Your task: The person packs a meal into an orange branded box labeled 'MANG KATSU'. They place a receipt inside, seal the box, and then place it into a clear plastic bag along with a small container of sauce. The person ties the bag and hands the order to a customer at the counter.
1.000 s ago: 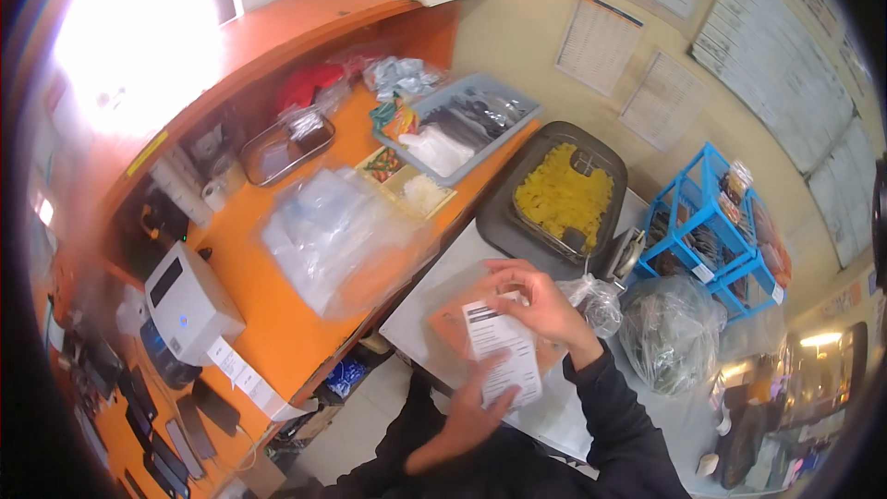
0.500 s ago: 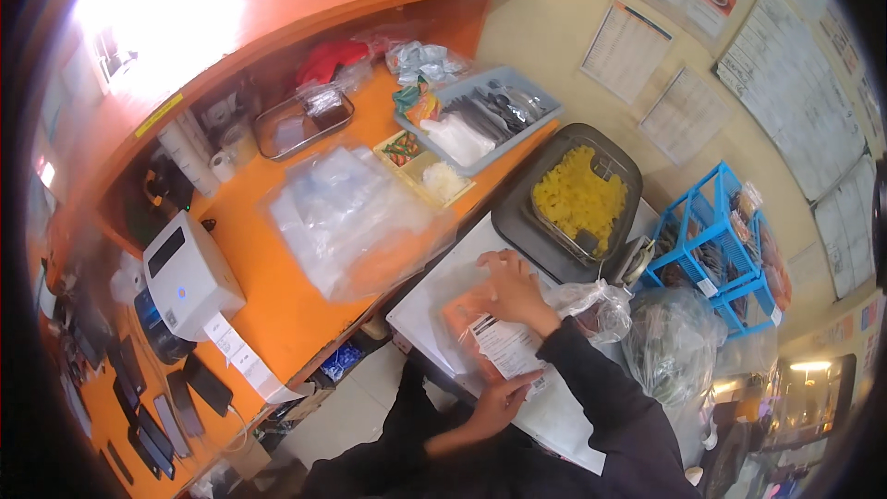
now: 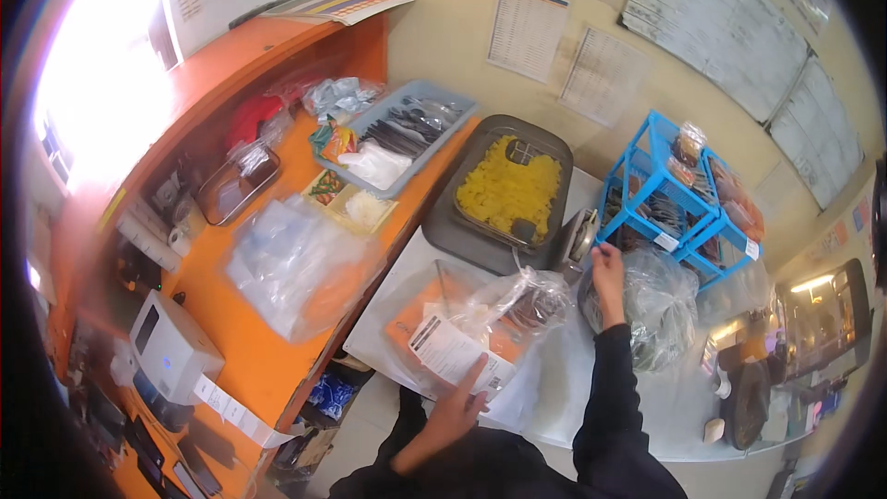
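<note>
A clear plastic bag (image 3: 453, 279) with a flat orange item (image 3: 402, 325) inside lies on the near part of the white table. On it rests a white printed receipt (image 3: 442, 348). My left hand (image 3: 453, 414) presses the receipt's lower edge with a stretched finger, and its other fingers are loosely bent. Touching the bag's right side is a small knotted clear bag (image 3: 539, 303) with dark contents. My right hand (image 3: 607, 275) is raised beside the blue basket rack, its fingers curled together. What it holds, if anything, is too small to make out. A large clear bag (image 3: 651, 300) is just right of it.
Yellow rice fills a dark tray (image 3: 459, 212) at the back. A blue basket rack (image 3: 637, 187) stands right of it. The orange counter (image 3: 199, 314) at left bears plastic bags (image 3: 291, 259), a cutlery tray (image 3: 430, 150), a label printer (image 3: 166, 342) and several phones.
My right hand has left the bagged orange item and moved right, to beside the basket rack. My left hand stays at the receipt, which now lies more tilted. The whole view has shifted.
</note>
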Tool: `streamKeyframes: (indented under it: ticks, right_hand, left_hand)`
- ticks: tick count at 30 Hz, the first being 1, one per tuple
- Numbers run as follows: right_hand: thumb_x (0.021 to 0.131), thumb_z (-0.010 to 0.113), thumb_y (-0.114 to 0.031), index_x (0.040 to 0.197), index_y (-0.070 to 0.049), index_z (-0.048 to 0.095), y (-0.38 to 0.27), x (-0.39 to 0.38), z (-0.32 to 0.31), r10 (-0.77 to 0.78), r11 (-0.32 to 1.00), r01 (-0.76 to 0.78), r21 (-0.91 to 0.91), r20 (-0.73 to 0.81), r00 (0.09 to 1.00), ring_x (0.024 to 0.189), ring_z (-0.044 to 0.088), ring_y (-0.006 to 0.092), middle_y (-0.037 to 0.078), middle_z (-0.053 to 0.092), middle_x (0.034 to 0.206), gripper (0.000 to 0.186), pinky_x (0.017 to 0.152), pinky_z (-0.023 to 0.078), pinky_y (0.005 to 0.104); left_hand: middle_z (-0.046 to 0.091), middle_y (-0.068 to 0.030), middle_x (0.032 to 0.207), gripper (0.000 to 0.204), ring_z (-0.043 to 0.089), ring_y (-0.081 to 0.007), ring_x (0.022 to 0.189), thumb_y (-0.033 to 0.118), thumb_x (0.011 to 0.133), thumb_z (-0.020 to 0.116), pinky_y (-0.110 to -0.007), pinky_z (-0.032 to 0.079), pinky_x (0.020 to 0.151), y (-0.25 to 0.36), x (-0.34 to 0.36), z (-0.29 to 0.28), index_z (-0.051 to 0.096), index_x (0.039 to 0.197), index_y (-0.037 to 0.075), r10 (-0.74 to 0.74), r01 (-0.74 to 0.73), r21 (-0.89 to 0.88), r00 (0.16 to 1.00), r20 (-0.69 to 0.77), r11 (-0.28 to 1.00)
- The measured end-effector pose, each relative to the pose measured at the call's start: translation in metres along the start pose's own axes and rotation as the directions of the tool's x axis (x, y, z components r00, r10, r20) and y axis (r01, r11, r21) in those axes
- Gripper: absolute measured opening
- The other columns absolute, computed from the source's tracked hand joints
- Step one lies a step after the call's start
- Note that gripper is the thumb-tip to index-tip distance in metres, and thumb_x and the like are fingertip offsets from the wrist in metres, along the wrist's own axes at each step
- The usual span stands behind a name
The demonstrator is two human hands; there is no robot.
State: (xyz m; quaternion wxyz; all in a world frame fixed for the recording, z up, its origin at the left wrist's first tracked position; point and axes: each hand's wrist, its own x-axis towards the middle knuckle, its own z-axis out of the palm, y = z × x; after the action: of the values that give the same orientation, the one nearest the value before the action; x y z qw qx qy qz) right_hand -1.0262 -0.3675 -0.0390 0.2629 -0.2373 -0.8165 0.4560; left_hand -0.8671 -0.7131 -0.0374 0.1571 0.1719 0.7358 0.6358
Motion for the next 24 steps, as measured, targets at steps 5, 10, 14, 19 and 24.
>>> streamKeyframes:
  ticks: [5,10,14,19,24]
  right_hand:
    - [0.083,0.068,-0.022,0.11,0.006,0.056,0.095,0.033,0.042,0.131,0.989,-0.125,-0.077,0.077,0.988,0.082,0.062,0.0165,0.011,0.066,0.09,0.041,0.073,0.048,0.0284]
    - [0.082,0.067,-0.015,0.099,0.009,0.062,0.059,0.005,0.047,0.202,0.902,-0.201,0.383,0.037,0.979,0.073,0.065,0.0172,0.012,0.068,0.081,0.03,0.069,0.049,0.0266]
    - [0.082,0.065,-0.011,0.087,0.009,0.065,0.045,-0.047,0.037,0.276,0.846,-0.249,0.471,0.012,0.961,0.067,0.063,0.015,0.009,0.068,0.077,0.02,0.066,0.048,0.0254]
    - [0.079,0.065,-0.024,0.081,0.0,0.07,0.026,-0.052,0.031,0.171,0.97,-0.176,-0.166,-0.041,0.984,0.071,0.068,0.0269,0.015,0.07,0.079,0.024,0.067,0.051,0.0365]
    - [0.082,0.062,-0.027,0.086,-0.002,0.065,0.06,-0.021,0.016,0.14,0.695,0.068,-0.716,0.228,0.964,0.075,0.066,0.0305,0.018,0.068,0.084,0.025,0.066,0.051,0.0398]
  left_hand:
    - [0.061,-0.0124,0.074,0.061,0.06,-0.0282,0.054,0.038,0.091,0.053,-0.04,0.046,0.048,0.018,-0.004,-0.005,0.03,0.145,0.022,-0.067,0.062,0.755,0.997,-0.024,0.652]
    - [0.052,-0.0119,0.068,0.055,0.054,-0.0299,0.058,0.042,0.088,0.055,-0.04,0.044,0.051,0.021,-0.007,0.009,0.041,0.14,0.029,0.091,0.128,0.903,0.98,-0.179,0.41]
    - [0.05,-0.019,0.088,0.051,0.051,-0.0333,0.076,0.039,0.088,0.054,-0.044,0.042,0.063,0.03,-0.005,0.017,0.046,0.137,0.027,0.067,0.216,0.844,0.956,-0.284,0.49]
    - [0.046,-0.021,0.101,0.052,0.044,-0.0362,0.091,0.037,0.084,0.061,-0.046,0.038,0.077,0.018,-0.009,0.029,0.049,0.134,0.032,0.123,0.281,0.817,0.913,-0.389,0.504]
    - [0.046,-0.0222,0.107,0.047,0.037,-0.037,0.101,0.032,0.08,0.066,-0.046,0.031,0.088,-0.002,0.012,0.046,0.059,0.125,0.025,0.343,0.176,0.705,0.777,-0.528,0.687]
